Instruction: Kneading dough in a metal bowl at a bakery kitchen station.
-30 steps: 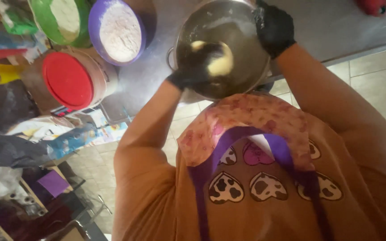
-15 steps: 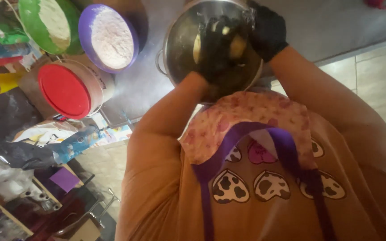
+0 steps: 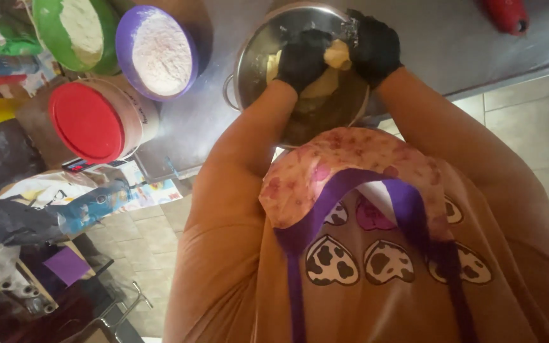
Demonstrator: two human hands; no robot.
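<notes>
My 2 gloved hands, left hand and right hand, press together on the pale dough, kept inside the steel bowl on the desk.

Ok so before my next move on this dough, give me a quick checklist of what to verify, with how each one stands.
1. Round steel mixing bowl flat on the grey counter: ok.
2. Bowl clear of the counter's near edge: cannot tell, the arms hide it.
3. Black-gloved left hand on the pale yellow dough: ok, pressed onto it.
4. Black-gloved right hand gripping the dough: ok, fingers closed on a lump.
5. Purple bowl of white flour beside the steel bowl: ok, uncovered.
6. Red-lidded round tub closed: ok.
</notes>
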